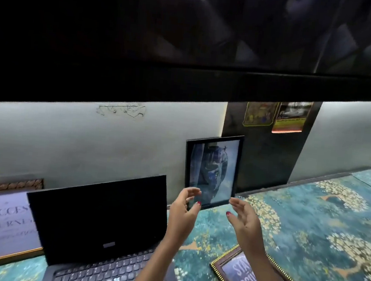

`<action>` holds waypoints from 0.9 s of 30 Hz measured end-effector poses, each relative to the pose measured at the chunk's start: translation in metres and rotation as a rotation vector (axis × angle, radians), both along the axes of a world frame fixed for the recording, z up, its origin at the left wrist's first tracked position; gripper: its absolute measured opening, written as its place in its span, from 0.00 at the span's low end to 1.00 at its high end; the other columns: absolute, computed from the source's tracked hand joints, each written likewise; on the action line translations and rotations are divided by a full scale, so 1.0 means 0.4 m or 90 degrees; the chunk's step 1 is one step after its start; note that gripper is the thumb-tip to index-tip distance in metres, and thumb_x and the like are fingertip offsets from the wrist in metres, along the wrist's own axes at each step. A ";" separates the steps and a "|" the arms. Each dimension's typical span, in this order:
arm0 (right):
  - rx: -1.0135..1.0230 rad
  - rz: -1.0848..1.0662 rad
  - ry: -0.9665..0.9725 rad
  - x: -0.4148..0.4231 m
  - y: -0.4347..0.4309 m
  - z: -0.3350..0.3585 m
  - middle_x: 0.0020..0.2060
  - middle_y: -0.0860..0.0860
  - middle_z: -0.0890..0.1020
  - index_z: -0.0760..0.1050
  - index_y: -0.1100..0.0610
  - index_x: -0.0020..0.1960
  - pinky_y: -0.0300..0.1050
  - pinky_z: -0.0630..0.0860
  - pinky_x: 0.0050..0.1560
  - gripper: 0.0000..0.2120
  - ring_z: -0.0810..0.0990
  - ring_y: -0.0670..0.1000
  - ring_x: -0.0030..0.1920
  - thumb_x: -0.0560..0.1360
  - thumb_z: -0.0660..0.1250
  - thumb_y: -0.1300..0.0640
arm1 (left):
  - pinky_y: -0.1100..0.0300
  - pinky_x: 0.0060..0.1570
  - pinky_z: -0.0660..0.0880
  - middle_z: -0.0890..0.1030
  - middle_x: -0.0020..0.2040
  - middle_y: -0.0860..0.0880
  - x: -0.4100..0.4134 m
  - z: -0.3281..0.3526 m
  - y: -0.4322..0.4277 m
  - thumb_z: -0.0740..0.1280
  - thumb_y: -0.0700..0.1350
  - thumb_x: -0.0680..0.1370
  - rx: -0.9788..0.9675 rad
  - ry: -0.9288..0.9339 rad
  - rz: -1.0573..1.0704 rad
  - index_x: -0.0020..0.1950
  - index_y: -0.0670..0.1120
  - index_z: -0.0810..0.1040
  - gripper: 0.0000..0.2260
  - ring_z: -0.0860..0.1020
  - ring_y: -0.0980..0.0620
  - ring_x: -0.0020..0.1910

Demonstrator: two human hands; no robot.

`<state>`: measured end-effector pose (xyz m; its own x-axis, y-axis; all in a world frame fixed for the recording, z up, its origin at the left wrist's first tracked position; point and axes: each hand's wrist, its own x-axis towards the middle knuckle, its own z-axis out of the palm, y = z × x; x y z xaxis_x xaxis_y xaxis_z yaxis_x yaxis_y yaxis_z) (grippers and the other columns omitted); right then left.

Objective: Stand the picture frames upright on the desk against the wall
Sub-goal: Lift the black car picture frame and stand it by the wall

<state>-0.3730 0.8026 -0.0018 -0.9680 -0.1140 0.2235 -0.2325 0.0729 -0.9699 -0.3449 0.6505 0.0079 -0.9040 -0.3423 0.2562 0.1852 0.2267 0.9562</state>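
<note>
Both hands empty, fingers spread: left hand [184, 204] and right hand [241, 216] flank the black frame's [212, 170] lower edge; contact unclear through blur. It stands against the wall [66, 142]. Next: the gold-edged frame [255, 280], flat at five o'clock.

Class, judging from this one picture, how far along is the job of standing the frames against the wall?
Done: the black frame and the quote frame behind the laptop stand against the wall. In hand: nothing; the left hand and right hand hover open by the black frame. Left: the gold-edged frame lies flat.
</note>
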 end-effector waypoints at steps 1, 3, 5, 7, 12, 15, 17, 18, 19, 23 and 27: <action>-0.005 0.005 -0.003 -0.021 0.002 0.005 0.52 0.50 0.78 0.73 0.51 0.51 0.50 0.70 0.65 0.15 0.74 0.51 0.61 0.72 0.64 0.69 | 0.54 0.61 0.73 0.79 0.51 0.50 -0.016 0.011 0.001 0.63 0.34 0.73 -0.021 0.004 0.001 0.49 0.54 0.74 0.15 0.77 0.51 0.56; -0.004 0.018 -0.011 -0.074 0.014 0.014 0.54 0.53 0.77 0.72 0.54 0.53 0.49 0.70 0.64 0.14 0.74 0.52 0.60 0.72 0.64 0.68 | 0.57 0.61 0.72 0.78 0.52 0.51 -0.045 0.029 0.017 0.63 0.34 0.73 -0.056 0.005 0.012 0.51 0.51 0.73 0.13 0.76 0.51 0.57; -0.009 0.034 -0.014 -0.129 0.024 0.024 0.54 0.53 0.77 0.72 0.54 0.54 0.49 0.71 0.63 0.13 0.74 0.52 0.60 0.72 0.64 0.67 | 0.59 0.61 0.70 0.77 0.53 0.51 -0.063 0.038 0.031 0.63 0.35 0.74 -0.089 0.000 0.028 0.52 0.50 0.73 0.12 0.74 0.54 0.57; -0.012 0.055 -0.024 -0.182 0.038 0.029 0.54 0.54 0.77 0.72 0.54 0.54 0.48 0.71 0.62 0.13 0.74 0.53 0.60 0.72 0.64 0.67 | 0.55 0.61 0.72 0.77 0.52 0.53 -0.079 0.035 0.044 0.64 0.37 0.74 -0.091 -0.009 0.046 0.52 0.51 0.73 0.11 0.74 0.55 0.57; 0.012 0.093 -0.023 -0.320 0.086 0.025 0.54 0.54 0.77 0.72 0.54 0.54 0.52 0.71 0.63 0.13 0.74 0.54 0.60 0.72 0.64 0.66 | 0.62 0.56 0.71 0.77 0.52 0.53 -0.164 0.050 0.080 0.64 0.37 0.74 -0.109 -0.017 0.115 0.55 0.48 0.74 0.12 0.73 0.54 0.54; 0.025 0.096 -0.042 -0.405 0.110 0.005 0.52 0.54 0.77 0.71 0.54 0.53 0.53 0.72 0.63 0.12 0.75 0.55 0.59 0.72 0.64 0.66 | 0.65 0.53 0.68 0.77 0.56 0.51 -0.249 0.076 0.107 0.65 0.37 0.74 -0.194 -0.022 0.149 0.59 0.44 0.73 0.14 0.73 0.55 0.55; 0.024 0.097 -0.066 -0.450 0.121 -0.014 0.53 0.55 0.77 0.71 0.54 0.53 0.54 0.72 0.63 0.12 0.75 0.56 0.59 0.72 0.64 0.66 | 0.61 0.56 0.69 0.76 0.59 0.48 -0.316 0.091 0.116 0.65 0.38 0.73 -0.259 -0.048 0.142 0.61 0.44 0.71 0.17 0.74 0.51 0.57; 0.024 0.100 -0.079 -0.469 0.127 -0.023 0.53 0.56 0.78 0.72 0.53 0.52 0.56 0.72 0.62 0.12 0.75 0.56 0.59 0.72 0.64 0.66 | 0.58 0.59 0.70 0.75 0.61 0.47 -0.352 0.100 0.118 0.65 0.39 0.73 -0.294 -0.062 0.141 0.63 0.44 0.70 0.19 0.73 0.49 0.59; 0.026 0.108 -0.089 -0.483 0.129 -0.027 0.53 0.56 0.78 0.72 0.53 0.52 0.57 0.73 0.62 0.12 0.76 0.57 0.59 0.72 0.65 0.65 | 0.56 0.62 0.70 0.74 0.63 0.46 -0.384 0.110 0.114 0.65 0.39 0.72 -0.334 -0.068 0.148 0.64 0.44 0.69 0.20 0.73 0.48 0.61; 0.025 0.103 -0.109 -0.545 0.147 -0.015 0.48 0.54 0.78 0.72 0.50 0.49 0.57 0.74 0.60 0.13 0.77 0.57 0.56 0.71 0.65 0.66 | 0.45 0.66 0.67 0.70 0.67 0.46 -0.515 0.141 0.097 0.64 0.43 0.69 -0.619 -0.116 0.240 0.66 0.45 0.65 0.25 0.66 0.44 0.67; 0.003 0.097 -0.120 -0.568 0.170 -0.014 0.50 0.53 0.77 0.71 0.53 0.52 0.52 0.74 0.60 0.12 0.77 0.55 0.57 0.71 0.65 0.65 | 0.38 0.69 0.58 0.65 0.70 0.46 -0.577 0.124 0.073 0.66 0.47 0.70 -0.781 -0.266 0.261 0.69 0.46 0.60 0.30 0.62 0.43 0.70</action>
<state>-0.6001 0.8705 -0.0075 -0.9642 -0.2622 0.0399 -0.0564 0.0556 -0.9969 -0.5759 0.6798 0.0576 -0.8781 -0.3545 0.3212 -0.3520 0.9335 0.0679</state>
